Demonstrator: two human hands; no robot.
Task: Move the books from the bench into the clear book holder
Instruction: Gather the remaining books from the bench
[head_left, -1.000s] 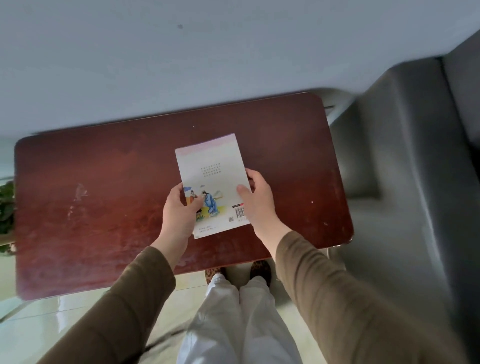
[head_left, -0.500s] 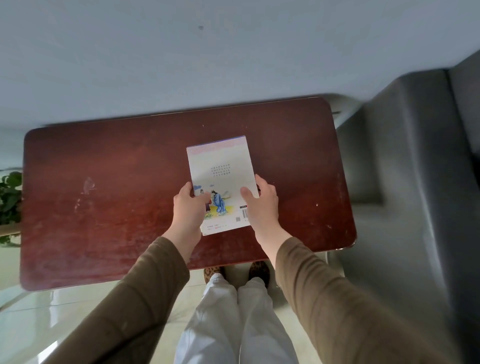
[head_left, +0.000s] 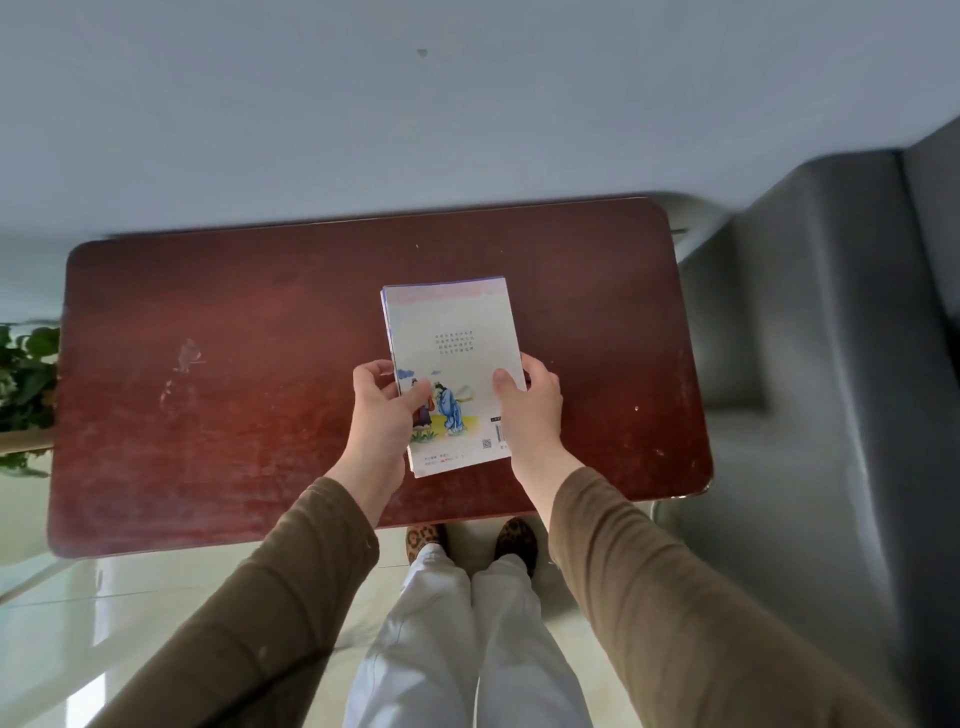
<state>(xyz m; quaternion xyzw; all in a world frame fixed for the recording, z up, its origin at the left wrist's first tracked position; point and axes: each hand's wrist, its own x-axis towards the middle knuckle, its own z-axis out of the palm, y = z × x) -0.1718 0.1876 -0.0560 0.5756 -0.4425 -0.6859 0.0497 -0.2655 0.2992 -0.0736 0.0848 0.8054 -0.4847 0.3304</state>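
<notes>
Dark red wooden surface (head_left: 234, 389) is sitting against a grey wall, grey sofa (head_left: 831, 364) beside it. I'm holding the books (head_left: 452, 364) over its middle, left hand (head_left: 382, 410) and right hand (head_left: 532, 405) fingers clamping the stack's side edges.

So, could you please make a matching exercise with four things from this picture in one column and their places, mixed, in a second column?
Things:
1. books
2. potted plant
3. grey sofa
4. leopard-print shoes

Places:
A. at the right edge of the view
B. on the floor, below the near edge of the bench
C. between the left hand and the right hand
D. at the left edge of the view

Pairs: 1-C, 2-D, 3-A, 4-B
</notes>
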